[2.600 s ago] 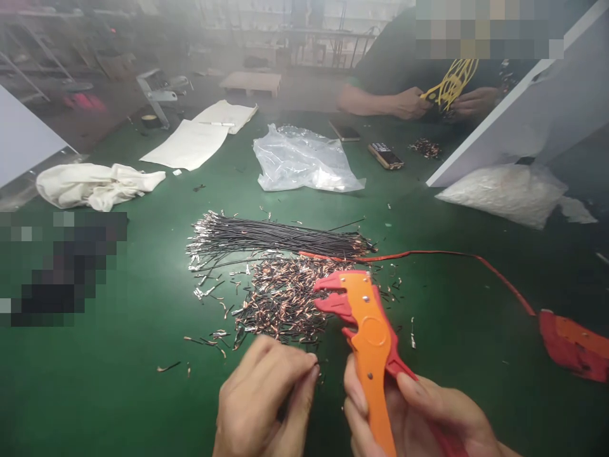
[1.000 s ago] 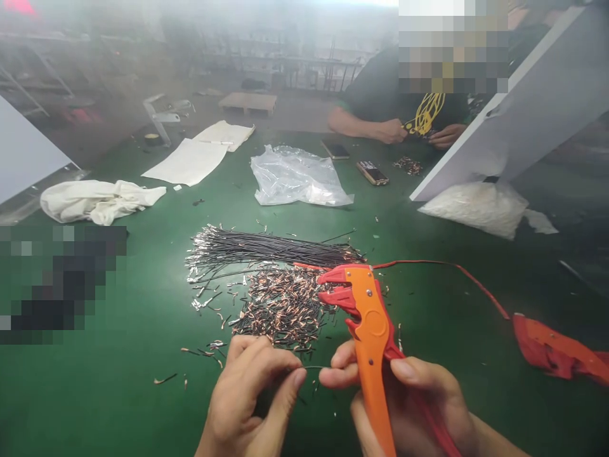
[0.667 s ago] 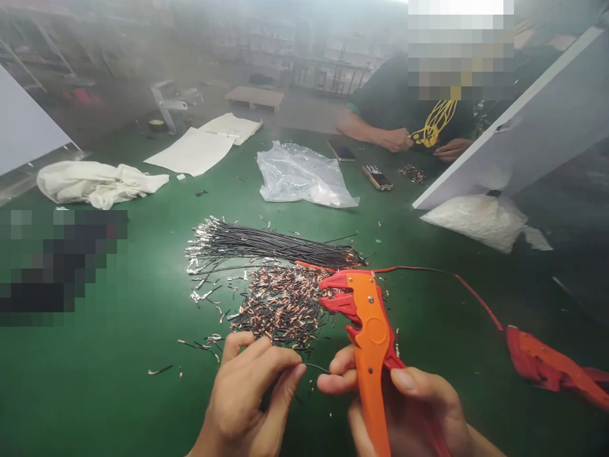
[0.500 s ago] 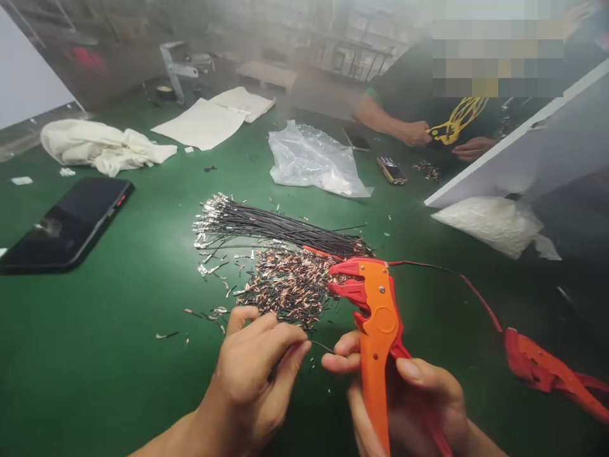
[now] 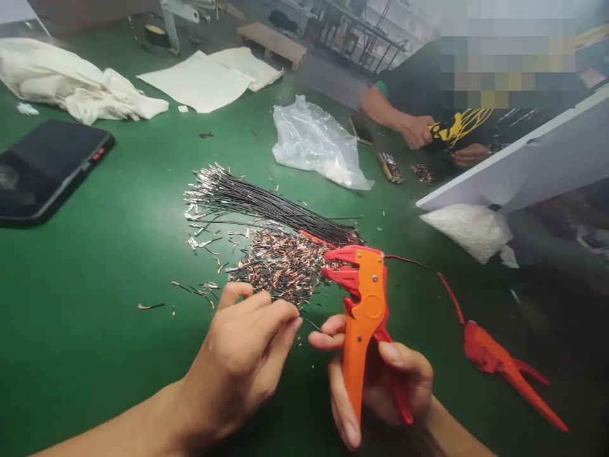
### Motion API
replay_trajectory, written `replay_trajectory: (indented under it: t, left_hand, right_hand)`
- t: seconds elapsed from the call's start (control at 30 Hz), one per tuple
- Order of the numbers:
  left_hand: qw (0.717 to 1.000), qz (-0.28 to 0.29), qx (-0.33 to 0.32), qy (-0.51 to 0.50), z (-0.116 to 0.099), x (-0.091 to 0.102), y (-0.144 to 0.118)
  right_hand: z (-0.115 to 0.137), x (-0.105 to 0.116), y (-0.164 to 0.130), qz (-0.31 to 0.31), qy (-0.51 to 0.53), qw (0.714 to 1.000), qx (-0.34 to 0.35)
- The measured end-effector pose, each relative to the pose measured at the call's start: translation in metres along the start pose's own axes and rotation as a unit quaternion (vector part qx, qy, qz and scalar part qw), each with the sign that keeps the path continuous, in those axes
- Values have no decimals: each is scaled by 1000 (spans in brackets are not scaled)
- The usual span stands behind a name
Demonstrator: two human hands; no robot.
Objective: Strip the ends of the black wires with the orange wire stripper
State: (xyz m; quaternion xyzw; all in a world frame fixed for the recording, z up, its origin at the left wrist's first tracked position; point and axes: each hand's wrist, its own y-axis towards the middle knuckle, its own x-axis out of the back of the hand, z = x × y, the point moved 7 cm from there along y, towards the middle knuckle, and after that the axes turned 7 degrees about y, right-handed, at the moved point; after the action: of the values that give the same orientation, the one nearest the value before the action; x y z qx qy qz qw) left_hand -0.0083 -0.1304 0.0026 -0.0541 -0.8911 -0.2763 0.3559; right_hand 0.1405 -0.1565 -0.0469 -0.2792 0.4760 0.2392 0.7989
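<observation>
Orange plastic stripper (image 5: 364, 304) — thin black wires (image 5: 280, 212).

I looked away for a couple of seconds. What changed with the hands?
The right hand put its forefinger out to the left hand, and both now pinch a thin wire between them. The right hand holds the stripper as before; the wire piles lie unmoved.

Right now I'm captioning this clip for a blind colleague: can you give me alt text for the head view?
A person's right hand grips an orange wire stripper while the left hand pinches a thin wire piece beside it, above a green table. Behind lie short stripped wire bits, a bundle of black wires and a second red tool; a co-worker sits opposite.
</observation>
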Motion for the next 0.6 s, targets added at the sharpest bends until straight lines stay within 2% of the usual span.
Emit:
replay_trajectory:
  t: [0.23,0.37,0.5,0.6]
  left_hand:
    - [999,-11,12,-28,1,4,5]
    - [993,-27,1,-113,-2,14,9]
    - [972,3,-46,-230,-9,13,8]
    - [973,43,-39,-223,-6,5,6]
  right_hand:
    - [3,2,-1,-16,12,1000,11]
    - [4,4,-2,-35,28,999,6]
    - [5,2,-1,-10,78,997,14]
    - [4,8,0,-23,66,997,17]
